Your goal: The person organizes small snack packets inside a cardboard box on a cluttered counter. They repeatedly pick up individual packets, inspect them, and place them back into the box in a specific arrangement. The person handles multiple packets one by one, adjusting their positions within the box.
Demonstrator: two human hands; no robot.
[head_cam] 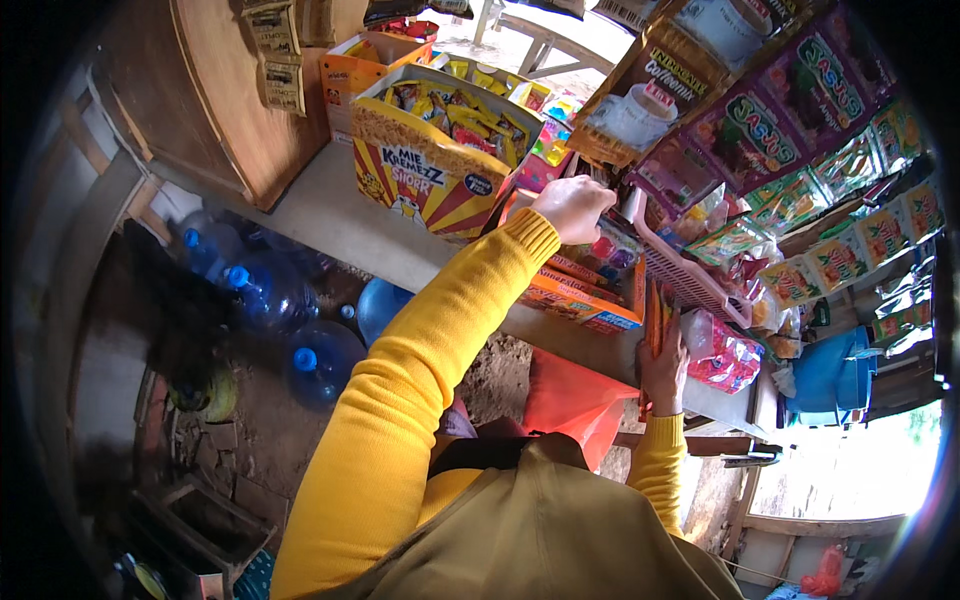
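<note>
My left hand (574, 208) reaches over the shelf between a yellow snack carton (427, 180) and a pink plastic basket (679, 266). Its fingers are curled, and what lies under them is hidden. Just below it stands an orange display box (585, 296) with packets inside. At the shelf's near edge, my right hand (664, 375) is around a bundle of narrow orange packets (657, 319), beside a pink and white plastic package (724, 351).
Sachet strips (757, 135) hang low at the upper right. Large water bottles (262, 292) stand below the shelf at left. A red plastic bag (574, 397) hangs near my body. A blue bucket (829, 375) is at far right, and a wooden cabinet (217, 97) at upper left.
</note>
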